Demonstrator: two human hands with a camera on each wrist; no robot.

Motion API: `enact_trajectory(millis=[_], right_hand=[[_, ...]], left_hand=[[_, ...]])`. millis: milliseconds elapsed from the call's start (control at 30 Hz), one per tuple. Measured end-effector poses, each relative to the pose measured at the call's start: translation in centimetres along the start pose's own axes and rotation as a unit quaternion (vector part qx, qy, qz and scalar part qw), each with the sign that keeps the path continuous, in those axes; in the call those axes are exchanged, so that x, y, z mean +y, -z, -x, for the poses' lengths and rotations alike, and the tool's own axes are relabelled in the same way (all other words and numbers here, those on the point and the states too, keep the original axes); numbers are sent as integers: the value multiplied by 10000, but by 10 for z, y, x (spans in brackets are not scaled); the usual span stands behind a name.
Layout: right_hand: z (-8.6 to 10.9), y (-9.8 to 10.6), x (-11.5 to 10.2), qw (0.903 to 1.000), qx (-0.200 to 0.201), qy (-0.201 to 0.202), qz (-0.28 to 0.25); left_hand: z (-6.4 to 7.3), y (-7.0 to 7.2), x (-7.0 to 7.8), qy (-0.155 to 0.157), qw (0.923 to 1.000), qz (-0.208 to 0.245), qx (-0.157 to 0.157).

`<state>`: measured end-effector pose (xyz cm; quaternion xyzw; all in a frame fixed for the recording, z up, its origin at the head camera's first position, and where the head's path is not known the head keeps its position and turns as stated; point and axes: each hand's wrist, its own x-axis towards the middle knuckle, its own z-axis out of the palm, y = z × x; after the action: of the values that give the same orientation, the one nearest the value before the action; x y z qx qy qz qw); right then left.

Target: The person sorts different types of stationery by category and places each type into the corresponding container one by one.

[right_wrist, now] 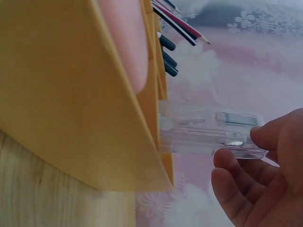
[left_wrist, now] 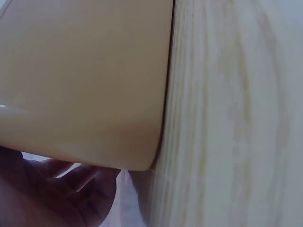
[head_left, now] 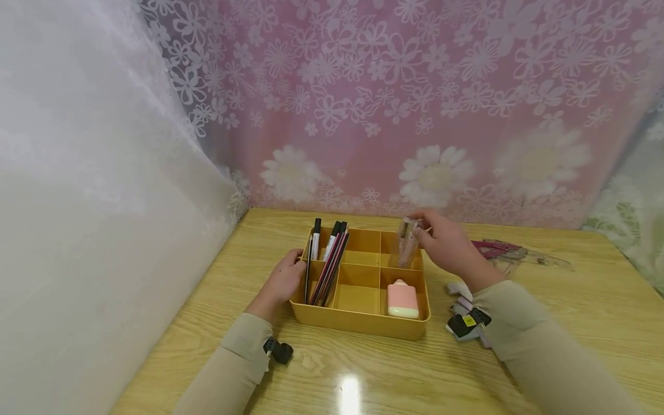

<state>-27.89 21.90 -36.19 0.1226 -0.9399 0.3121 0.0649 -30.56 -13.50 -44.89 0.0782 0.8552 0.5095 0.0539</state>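
Note:
A yellow organizer box (head_left: pixel 358 320) with several compartments sits on the table. My left hand (head_left: pixel 285 279) holds its left side at the rim; in the left wrist view the curled fingers (left_wrist: pixel 102 189) lie along the box wall. Between thumb and fingers, my right hand (head_left: pixel 448 242) pinches the top end of a clear plastic pencil sharpener (right_wrist: pixel 208 127), its metal blade showing. The sharpener's lower end is down in the back right compartment. A pink bottle-shaped item (head_left: pixel 402 298) with a cream base lies in the front right compartment. Pencils (head_left: pixel 329 271) and black-capped markers (head_left: pixel 316 236) stand at the left.
Right of the box, beneath the right forearm, lie several small pale blocks (head_left: pixel 459 294). Farther back are a maroon tool (head_left: pixel 493 249) and a clear ruler-like piece (head_left: pixel 547 259). A pink flowered curtain (head_left: pixel 363 115) hangs behind the table, a white one (head_left: pixel 104 202) at left.

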Motion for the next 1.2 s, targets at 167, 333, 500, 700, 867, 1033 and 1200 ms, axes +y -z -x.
enact_trajectory(millis=[167, 333, 500, 700, 867, 1033, 1200], right_hand=[[-10, -14, 0, 9996, -271, 72, -46], [-17, -21, -3, 9990, -439, -14, -55], [-15, -18, -2, 9992, -378, -99, -34], [-3, -4, 0, 9986, -506, -141, -83], [16, 14, 8, 9982, -508, -322, 69], [37, 28, 24, 9979, -504, -200, 344], [59, 40, 44, 9959, -653, -101, 619]], left_hand=[[0, 0, 1, -25, 10000, 33, -29], [0, -1, 2, 15, 9999, 101, -50], [0, -1, 2, 26, 9999, 109, -35], [1, -1, 4, 81, 9999, 138, -13], [0, -1, 4, 49, 10000, 4, -7], [0, -1, 2, 41, 10000, -87, 12], [-1, -1, 1, 62, 9999, -114, -38]])
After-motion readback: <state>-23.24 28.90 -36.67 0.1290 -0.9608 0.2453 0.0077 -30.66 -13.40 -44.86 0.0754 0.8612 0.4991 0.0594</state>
